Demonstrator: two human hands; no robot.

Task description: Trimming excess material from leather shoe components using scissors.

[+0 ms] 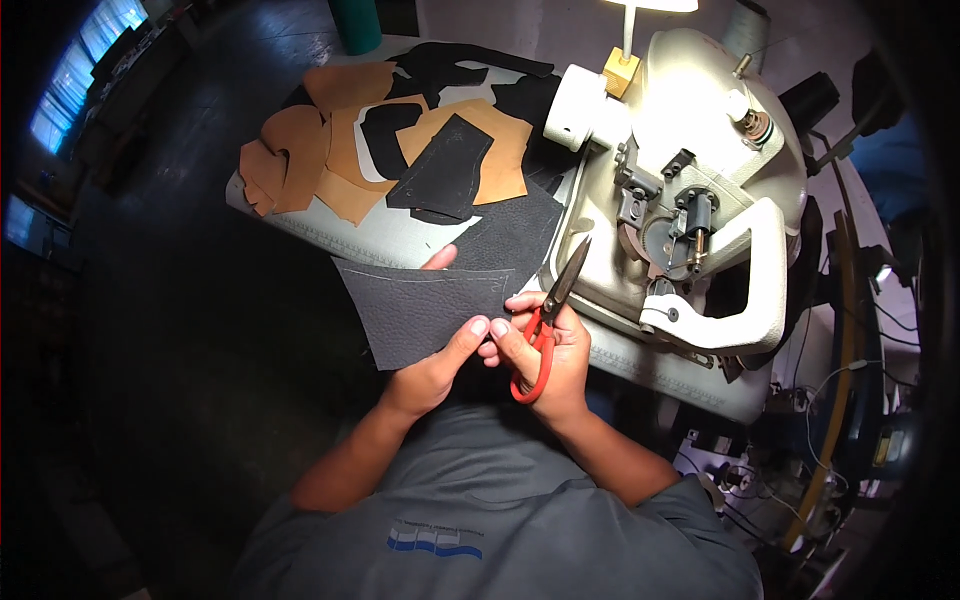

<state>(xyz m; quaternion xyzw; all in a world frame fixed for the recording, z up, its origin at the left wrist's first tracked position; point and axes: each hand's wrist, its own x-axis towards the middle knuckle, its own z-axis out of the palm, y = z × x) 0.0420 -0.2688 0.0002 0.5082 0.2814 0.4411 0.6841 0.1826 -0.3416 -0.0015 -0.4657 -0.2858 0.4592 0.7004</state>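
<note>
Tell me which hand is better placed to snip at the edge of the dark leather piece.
Right. The right hand already holds the red-handled scissors, blades beside the dark leather piece. The left hand pinches that piece, so it seems better left steadying it.

Hidden and unclear items, as I read them from the head view:

- Left hand (432, 372): most fingers lie behind the dark grey leather piece (425, 305); I see only the thumb and one fingertip above its top edge.
- Red-handled scissors (548, 322): the handle loop is partly covered by the right hand (548, 360); I cannot tell whether the blades are parted.
- Sewing machine (690, 190): the top is washed out by lamp glare; the needle area is too small to read.
- Lamp (650, 6): cut off by the upper edge.
- Tan leather pieces (300, 150): overlapped, count uncertain.
- Cables (830, 400) at right: perhaps wiring, too dark to sort.
</note>
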